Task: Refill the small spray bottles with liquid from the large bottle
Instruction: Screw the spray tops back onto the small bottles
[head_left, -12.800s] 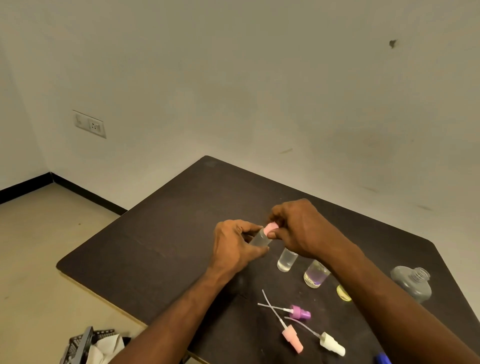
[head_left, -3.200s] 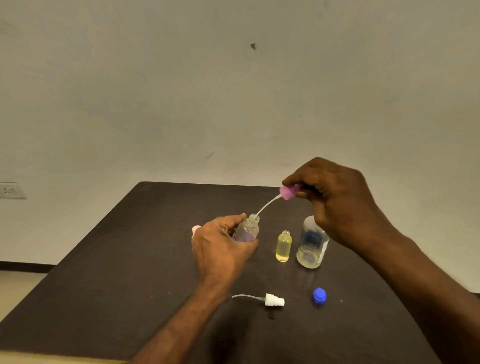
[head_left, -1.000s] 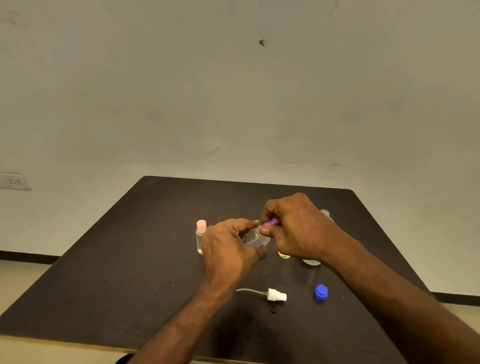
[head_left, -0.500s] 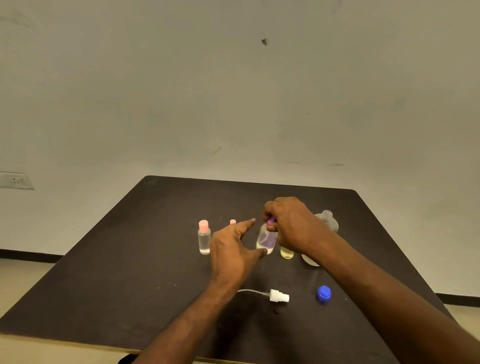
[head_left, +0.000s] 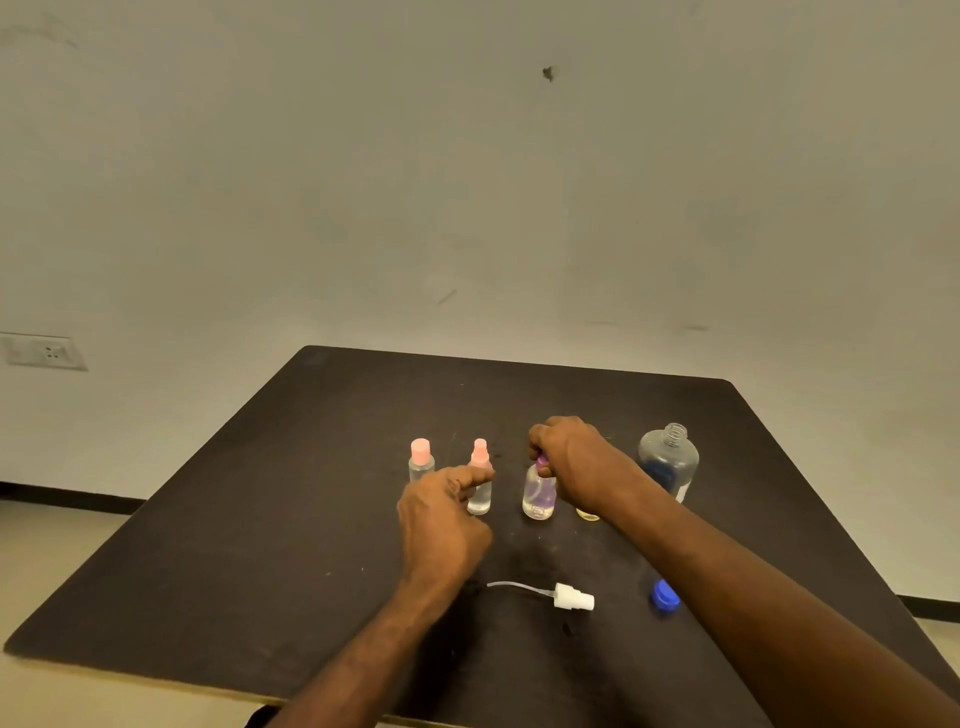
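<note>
Our right hand pinching the purple spray cap on a small clear bottle mid-desk, our left hand loosely curled, grip holding nothing, beside it

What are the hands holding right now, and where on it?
The right hand grips the purple spray top of the small bottle standing on the table. The left hand holds nothing.

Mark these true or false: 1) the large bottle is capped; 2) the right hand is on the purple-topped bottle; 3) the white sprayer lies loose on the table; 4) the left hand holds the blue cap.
1) False: the large bottle stands open, threads bare.
2) True: the right hand grips the top of the purple-topped bottle.
3) True: the white sprayer lies on the table.
4) False: the left hand holds nothing; the blue cap lies on the table.
</note>
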